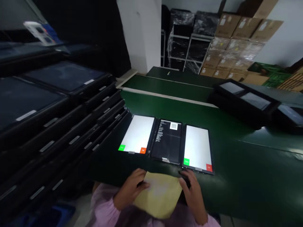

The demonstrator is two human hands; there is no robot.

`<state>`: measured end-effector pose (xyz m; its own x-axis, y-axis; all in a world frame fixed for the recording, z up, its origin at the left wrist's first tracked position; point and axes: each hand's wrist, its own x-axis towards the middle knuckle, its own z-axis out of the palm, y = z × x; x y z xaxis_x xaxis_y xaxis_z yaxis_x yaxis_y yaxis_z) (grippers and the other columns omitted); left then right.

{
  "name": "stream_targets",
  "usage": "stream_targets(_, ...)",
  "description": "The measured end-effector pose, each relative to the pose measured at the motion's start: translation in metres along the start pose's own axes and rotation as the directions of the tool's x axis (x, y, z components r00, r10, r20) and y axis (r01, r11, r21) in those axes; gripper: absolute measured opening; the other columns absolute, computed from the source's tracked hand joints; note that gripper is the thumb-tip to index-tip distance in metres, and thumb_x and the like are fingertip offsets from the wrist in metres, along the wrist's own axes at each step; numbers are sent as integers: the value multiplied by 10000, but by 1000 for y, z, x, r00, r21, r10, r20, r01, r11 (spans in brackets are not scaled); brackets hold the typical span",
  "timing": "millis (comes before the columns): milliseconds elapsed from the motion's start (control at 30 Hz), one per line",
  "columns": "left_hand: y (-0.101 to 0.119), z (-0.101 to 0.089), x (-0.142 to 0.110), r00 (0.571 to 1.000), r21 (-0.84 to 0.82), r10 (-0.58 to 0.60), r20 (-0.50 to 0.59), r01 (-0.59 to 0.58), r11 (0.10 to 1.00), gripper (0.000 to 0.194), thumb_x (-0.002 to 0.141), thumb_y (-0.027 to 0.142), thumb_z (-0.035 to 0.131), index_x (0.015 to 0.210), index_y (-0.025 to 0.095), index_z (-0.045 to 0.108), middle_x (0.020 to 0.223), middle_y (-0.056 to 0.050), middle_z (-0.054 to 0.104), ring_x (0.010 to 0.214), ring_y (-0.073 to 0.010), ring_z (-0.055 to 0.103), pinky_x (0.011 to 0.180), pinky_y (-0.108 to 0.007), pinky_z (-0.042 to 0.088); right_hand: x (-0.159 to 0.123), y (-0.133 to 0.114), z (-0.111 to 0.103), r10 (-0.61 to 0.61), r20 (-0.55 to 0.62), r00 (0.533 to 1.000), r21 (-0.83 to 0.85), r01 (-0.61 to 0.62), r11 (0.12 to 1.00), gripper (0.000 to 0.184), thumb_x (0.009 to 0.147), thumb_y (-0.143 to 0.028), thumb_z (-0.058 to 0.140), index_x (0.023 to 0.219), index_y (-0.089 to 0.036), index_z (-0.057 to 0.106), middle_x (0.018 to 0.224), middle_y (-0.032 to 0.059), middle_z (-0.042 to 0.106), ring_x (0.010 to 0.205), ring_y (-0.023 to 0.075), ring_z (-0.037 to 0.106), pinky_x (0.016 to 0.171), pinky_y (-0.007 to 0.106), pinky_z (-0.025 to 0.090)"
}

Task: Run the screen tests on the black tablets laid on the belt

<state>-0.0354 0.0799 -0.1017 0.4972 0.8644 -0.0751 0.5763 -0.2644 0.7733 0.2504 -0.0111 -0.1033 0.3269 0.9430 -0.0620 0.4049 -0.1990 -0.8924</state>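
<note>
Three tablets lie side by side on the green table [236, 164]. The left tablet [136, 134] and the right tablet [197, 148] show white screens with a green and a red button. The middle tablet [167, 140] has a dark screen with small text and a code square. Close to me, both hands hold a yellow cloth [159, 195] over a dark object that the cloth mostly hides. My left hand [129, 189] presses on the cloth's left side, fingers curled. My right hand [194, 193] grips the right edge, fingers bent on the dark object.
Stacked black trays of tablets [47, 119] fill the left side. More dark trays with tablets [248, 102] sit at the table's right. Cardboard boxes [236, 41] and wrapped racks [189, 37] stand at the back, by a white pillar [142, 34].
</note>
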Motion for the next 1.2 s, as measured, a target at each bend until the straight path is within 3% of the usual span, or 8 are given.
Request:
stream_targets(133,-15,-13,5,993,72,-90,-71,95,993,168,878,378,680,908,298,825,1506,-49,603,1381,-349,538,1179,-491,452,-4,30,1,-84,-55,995,-175,73,982,580,1014,-665,488,1272,-214,747,1430,139,623,1378,387,535,1138,560,472)
stream_targets(400,-29,-24,41,983,151,-87,-159,111,982,297,914,442,649,1113,293,812,1485,-72,620,1419,-362,503,1208,-534,410,24,30,15,-190,-143,971,-246,151,958,576,1051,-646,447,1311,-199,699,1367,148,654,1311,384,573,1116,586,444)
stream_targets(500,-20,-24,38,995,13,-14,-97,16,1000,338,937,504,641,1064,240,808,1380,-111,681,1335,-353,562,1147,-489,441,22,17,16,-207,-148,967,-165,182,969,527,1048,-631,466,1274,-219,705,1335,131,674,1288,356,589,1147,584,405)
stream_targets(600,-11,-21,32,999,-163,26,24,-22,986,392,963,554,623,992,201,790,1056,-94,769,1036,-283,667,939,-384,499,14,4,23,-107,-72,992,0,107,994,545,995,-632,575,1345,-222,659,1325,127,683,1210,329,642,1040,498,510)
stream_targets(700,-7,-16,28,997,-115,36,68,-28,993,443,980,553,605,750,185,694,743,-34,674,757,-208,598,763,-343,423,8,-1,31,71,-130,989,129,-54,990,600,951,-627,642,1366,-195,620,1108,113,739,964,291,704,809,403,571)
stream_targets(800,-9,-12,27,983,8,169,75,-170,985,453,1002,473,585,650,191,547,686,-2,574,715,-178,533,764,-350,371,9,-1,35,81,-225,971,67,-68,995,630,914,-594,689,1384,-188,586,864,29,686,729,223,633,685,352,517)
stream_targets(1000,-17,-7,23,957,19,276,-92,-275,961,201,942,312,652,829,211,520,922,-34,560,857,-199,568,778,-333,446,30,1,31,-33,-242,970,-171,-9,985,563,876,-621,682,1236,-194,610,834,8,638,684,192,573,695,357,467)
stream_targets(1200,-22,-7,28,931,126,364,10,-363,923,208,946,193,654,1153,211,663,1314,-108,631,1146,-272,638,944,-419,481,7,-37,49,-19,-483,875,-24,8,1000,490,784,-656,795,903,-218,610,752,-8,563,652,176,508,642,333,439)
